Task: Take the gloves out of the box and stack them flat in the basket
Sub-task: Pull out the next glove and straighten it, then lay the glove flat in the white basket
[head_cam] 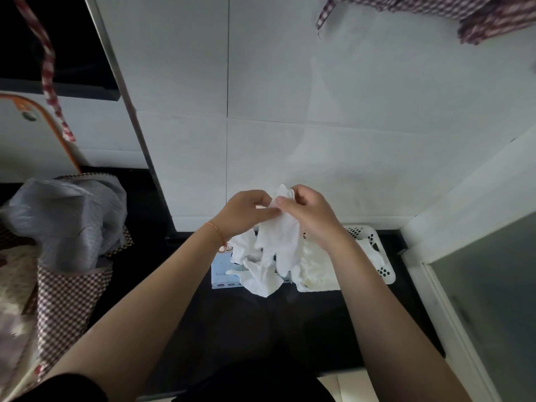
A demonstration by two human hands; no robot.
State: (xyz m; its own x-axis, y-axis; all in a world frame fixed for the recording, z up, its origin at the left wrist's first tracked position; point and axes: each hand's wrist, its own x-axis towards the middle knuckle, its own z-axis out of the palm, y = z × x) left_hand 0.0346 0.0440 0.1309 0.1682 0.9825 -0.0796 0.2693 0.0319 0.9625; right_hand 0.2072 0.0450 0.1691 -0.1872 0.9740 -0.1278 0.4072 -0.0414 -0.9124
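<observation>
You hold one white glove (280,236) up in the air between both hands, above the box and the basket. Your left hand (245,210) pinches its upper edge from the left, and your right hand (307,213) pinches the same cuff end from the right, fingers curled on the thin material. The glove's long axis runs nearly straight down from your grip, cuff at the top, fingers dangling toward the loose gloves spilling from the box (223,275). The white perforated basket (377,256) sits on the dark counter (261,329) just to the right of the box, so it lies below and to the right of the glove, nearer your right hand. Pale gloves already lie in it. I judge that the coming move carries the hanging glove rightward and down, then lays its length flat on that pile.
</observation>
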